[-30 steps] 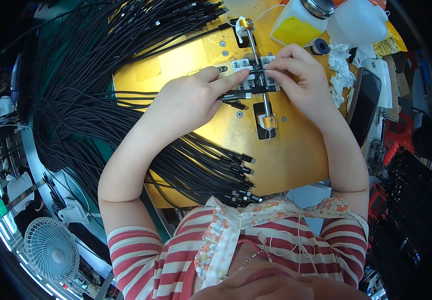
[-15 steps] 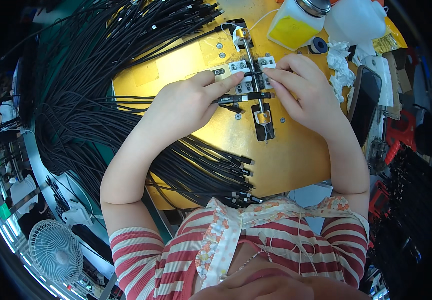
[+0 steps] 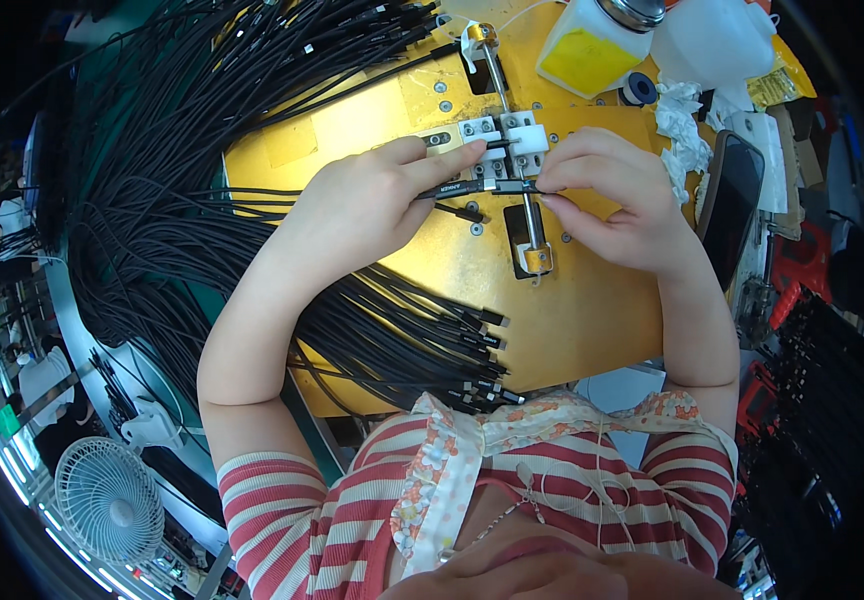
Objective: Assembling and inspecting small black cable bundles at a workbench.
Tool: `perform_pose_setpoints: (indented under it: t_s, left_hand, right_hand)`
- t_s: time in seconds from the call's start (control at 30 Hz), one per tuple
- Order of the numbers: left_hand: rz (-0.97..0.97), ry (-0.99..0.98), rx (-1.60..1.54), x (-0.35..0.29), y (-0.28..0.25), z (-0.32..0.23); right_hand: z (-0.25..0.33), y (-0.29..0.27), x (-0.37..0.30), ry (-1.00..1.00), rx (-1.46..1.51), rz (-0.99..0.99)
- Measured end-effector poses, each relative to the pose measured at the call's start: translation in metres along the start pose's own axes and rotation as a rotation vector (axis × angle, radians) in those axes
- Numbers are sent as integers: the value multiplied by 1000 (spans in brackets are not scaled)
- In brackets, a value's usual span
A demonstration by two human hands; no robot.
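Observation:
A black cable plug [image 3: 457, 188] juts from under my left hand [image 3: 357, 205], whose thumb and curled fingers close round the cable. Its stretched index fingertip presses at a small black part [image 3: 499, 144] lying in the white-block fixture [image 3: 525, 138]. At the plug's far end, my right hand [image 3: 617, 195] pinches a thin dark piece [image 3: 538, 188] between thumb and fingertips; its exact kind is hidden. The plug crosses over the near metal rod [image 3: 532, 218] of the fixture. A second black plug [image 3: 467, 212] lies just below my left hand.
Bundles of black cables [image 3: 162, 190] cover the left side, with plug ends [image 3: 477, 350] near me. At the far right stand a metal-lidded jar [image 3: 597, 45] and a white bottle [image 3: 717, 40]. Crumpled tissue [image 3: 684, 130] and a phone [image 3: 732, 200] lie right. A fan [image 3: 110, 500] stands lower left.
My right hand has come nearer, from the fixture's blocks to the plug's end. The fixture's two rod ends have moved outward, apart from each other. My left hand has barely moved.

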State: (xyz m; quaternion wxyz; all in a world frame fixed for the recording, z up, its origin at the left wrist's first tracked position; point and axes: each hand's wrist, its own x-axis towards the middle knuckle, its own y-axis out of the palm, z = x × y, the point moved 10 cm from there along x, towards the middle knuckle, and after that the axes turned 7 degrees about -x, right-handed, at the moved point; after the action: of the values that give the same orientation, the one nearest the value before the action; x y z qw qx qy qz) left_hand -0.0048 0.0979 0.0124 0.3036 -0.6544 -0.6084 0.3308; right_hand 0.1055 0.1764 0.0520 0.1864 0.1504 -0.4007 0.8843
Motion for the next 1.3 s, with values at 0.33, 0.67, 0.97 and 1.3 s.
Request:
perform_pose_setpoints:
  t_s: [0.33,0.67,0.97,1.3]
  left_hand:
    - [-137,140,-273,-14,-63,-18]
    - [-562,594,104,-60,-89,-78]
    - [-635,819,298,-83,-71,-91]
    - [-521,657,218,-69,-66,-83]
  right_hand:
    - [31,-20,-3,-231,-112,-246]
    - [55,-21,-18,-402,-262,-329]
    - [55,-18,-19,-402,-280,-321]
    - [53,-17,-18,-376,-291,-307]
